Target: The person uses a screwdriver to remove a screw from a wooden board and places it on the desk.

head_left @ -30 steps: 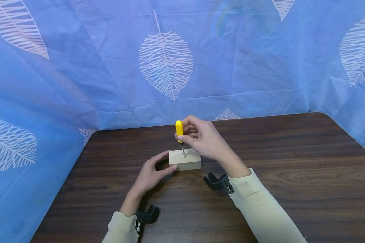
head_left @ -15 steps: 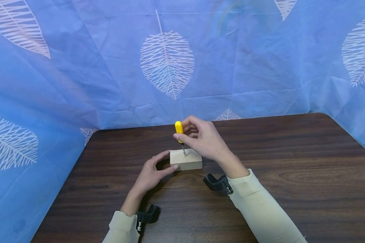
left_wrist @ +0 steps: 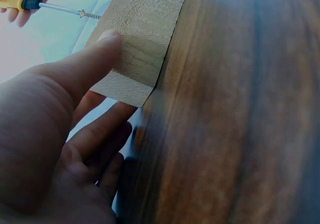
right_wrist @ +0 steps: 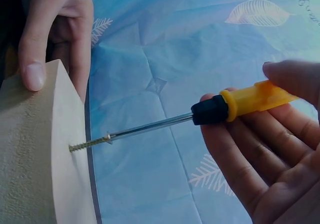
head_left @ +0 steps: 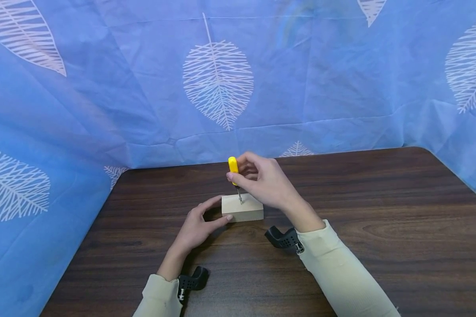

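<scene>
A pale wooden block (head_left: 243, 215) lies on the dark table. My left hand (head_left: 197, 229) grips its left end, thumb on the near face and fingers behind. A screw (right_wrist: 90, 144) stands in the block's top face, most of its thread showing. My right hand (head_left: 270, 181) holds a yellow screwdriver (head_left: 233, 165) by its handle, thumb on one side and fingers on the other. In the right wrist view the screwdriver's shaft (right_wrist: 150, 129) meets the screw head, the two nearly in line. The left wrist view shows my left thumb (left_wrist: 102, 53) pressed against the block.
The brown wood-grain table (head_left: 365, 246) spreads out on both sides of the block. Behind it and to the left hangs a blue cloth (head_left: 143, 88) with white leaf prints. Black wrist mounts (head_left: 193, 279) jut out from both sleeves.
The hands, block and screwdriver hold almost the same places. Against one second ago the right thumb has shifted slightly on the handle, and the whole view has moved a little.
</scene>
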Demonstrator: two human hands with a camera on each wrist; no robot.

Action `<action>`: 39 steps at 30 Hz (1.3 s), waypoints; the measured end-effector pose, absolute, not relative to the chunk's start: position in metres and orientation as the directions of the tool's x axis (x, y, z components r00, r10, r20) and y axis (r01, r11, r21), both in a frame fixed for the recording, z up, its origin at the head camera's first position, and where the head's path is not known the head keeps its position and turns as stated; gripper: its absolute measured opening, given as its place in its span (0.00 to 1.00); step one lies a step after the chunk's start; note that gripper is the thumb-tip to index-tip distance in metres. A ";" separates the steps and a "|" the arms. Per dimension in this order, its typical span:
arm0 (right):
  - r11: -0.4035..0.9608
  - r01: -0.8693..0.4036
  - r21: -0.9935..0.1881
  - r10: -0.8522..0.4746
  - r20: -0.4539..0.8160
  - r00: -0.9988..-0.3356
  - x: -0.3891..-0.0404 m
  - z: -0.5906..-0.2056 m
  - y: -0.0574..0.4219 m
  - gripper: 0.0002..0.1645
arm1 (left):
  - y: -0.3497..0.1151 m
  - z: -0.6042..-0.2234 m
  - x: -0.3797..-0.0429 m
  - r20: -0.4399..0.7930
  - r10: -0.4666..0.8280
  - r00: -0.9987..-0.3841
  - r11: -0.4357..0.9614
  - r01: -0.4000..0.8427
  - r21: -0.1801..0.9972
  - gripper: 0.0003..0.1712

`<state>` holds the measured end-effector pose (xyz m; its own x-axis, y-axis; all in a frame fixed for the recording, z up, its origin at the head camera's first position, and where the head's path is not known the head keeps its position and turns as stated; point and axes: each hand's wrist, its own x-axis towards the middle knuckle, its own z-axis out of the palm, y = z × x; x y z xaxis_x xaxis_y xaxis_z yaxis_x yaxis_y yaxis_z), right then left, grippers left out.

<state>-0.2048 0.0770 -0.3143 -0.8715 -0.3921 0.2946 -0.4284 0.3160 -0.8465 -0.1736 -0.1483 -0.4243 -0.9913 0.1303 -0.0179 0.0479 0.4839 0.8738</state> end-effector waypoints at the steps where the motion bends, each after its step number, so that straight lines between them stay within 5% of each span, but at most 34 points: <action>1: 0.316 -0.428 -0.847 -0.388 0.297 -0.873 -0.204 -0.314 0.077 0.12 | -0.148 -0.424 -0.173 -0.018 0.130 -0.991 0.484 0.048 0.874 0.37; 39: 0.348 -0.433 -0.831 -0.391 0.292 -0.873 -0.203 -0.312 0.074 0.10 | -0.149 -0.424 -0.173 -0.016 0.137 -0.990 0.478 0.052 0.877 0.38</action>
<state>-0.2026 0.0742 -0.3123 -0.8731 -0.3908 0.2915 -0.4333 0.3477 -0.8315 -0.1730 -0.1486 -0.4243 -0.9904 0.1371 -0.0162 0.0518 0.4781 0.8768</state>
